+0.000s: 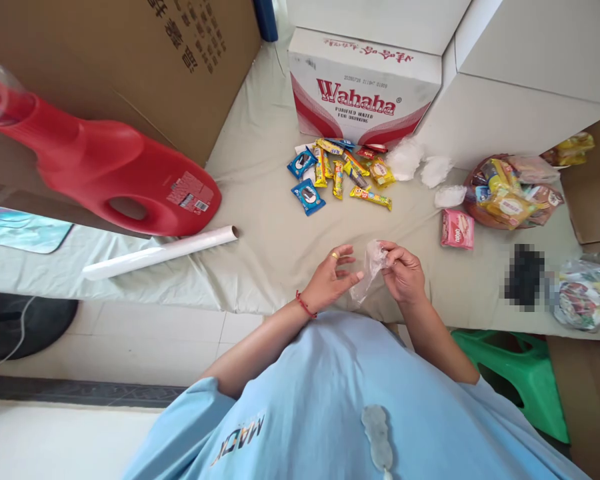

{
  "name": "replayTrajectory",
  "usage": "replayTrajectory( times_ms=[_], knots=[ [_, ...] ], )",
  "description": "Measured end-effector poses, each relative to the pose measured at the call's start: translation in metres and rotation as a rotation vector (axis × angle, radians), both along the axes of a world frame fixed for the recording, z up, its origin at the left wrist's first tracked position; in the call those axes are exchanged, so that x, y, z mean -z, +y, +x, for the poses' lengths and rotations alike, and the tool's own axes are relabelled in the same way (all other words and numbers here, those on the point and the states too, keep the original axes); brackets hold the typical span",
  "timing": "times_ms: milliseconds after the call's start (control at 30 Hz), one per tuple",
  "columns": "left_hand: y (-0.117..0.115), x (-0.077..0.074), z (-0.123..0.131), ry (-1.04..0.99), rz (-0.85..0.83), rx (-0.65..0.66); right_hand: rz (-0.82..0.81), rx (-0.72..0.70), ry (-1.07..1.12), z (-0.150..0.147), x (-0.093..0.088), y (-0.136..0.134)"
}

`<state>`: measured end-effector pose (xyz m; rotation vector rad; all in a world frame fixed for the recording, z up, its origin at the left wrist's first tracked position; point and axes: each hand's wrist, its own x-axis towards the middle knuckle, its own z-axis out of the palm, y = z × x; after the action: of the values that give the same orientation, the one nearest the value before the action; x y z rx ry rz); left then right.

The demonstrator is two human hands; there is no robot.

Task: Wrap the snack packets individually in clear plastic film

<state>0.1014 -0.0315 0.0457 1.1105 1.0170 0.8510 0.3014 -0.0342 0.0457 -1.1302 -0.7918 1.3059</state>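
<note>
A small clear plastic bag [371, 268] hangs between my two hands over the pale cloth. My right hand [405, 272] pinches its top edge with closed fingers. My left hand [333, 277], with a ring and a red wrist string, touches the bag's side with its fingertips, fingers partly spread. Beyond my hands lies a heap of small snack packets [336, 175]: blue cookie packs and yellow candy bars. A pink wafer pack [457, 229] lies to the right.
A Wahaha water carton [363, 90] stands behind the snacks. A red detergent jug [105, 170] and a white roll [160, 253] lie at left. Crumpled clear bags [420, 165], a bowl of snacks [510, 193], a green stool [520, 373] and cardboard boxes [130, 60] surround the cloth.
</note>
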Motion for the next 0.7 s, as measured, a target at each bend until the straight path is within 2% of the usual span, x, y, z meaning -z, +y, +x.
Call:
replayTrajectory(
  times_ms=[67,133,200,333,467,533,633,700],
  knots=[
    [-0.001,0.004,0.004,-0.02,-0.086,0.066,-0.004,0.038,0.063,-0.001,0.0,0.001],
    [-0.001,0.008,0.004,0.004,-0.106,0.049,0.004,0.07,0.092,0.003,0.001,0.001],
    [0.0,0.012,0.001,-0.017,-0.143,-0.066,0.005,0.067,0.083,0.011,0.003,0.0],
    [0.007,0.014,-0.007,-0.199,-0.318,-0.282,-0.002,-0.06,-0.04,0.032,0.01,-0.003],
    [0.01,0.013,-0.011,-0.233,-0.346,-0.326,0.012,-0.145,-0.244,0.042,0.016,-0.003],
    [0.01,0.013,-0.012,-0.23,-0.327,-0.341,0.029,-0.082,-0.303,0.041,0.017,-0.002],
    [0.01,0.014,-0.011,-0.229,-0.303,-0.382,0.053,0.117,-0.364,0.035,0.014,-0.002],
    [0.011,0.015,-0.011,-0.233,-0.297,-0.412,0.041,0.168,-0.395,0.027,0.009,-0.005]
  ],
)
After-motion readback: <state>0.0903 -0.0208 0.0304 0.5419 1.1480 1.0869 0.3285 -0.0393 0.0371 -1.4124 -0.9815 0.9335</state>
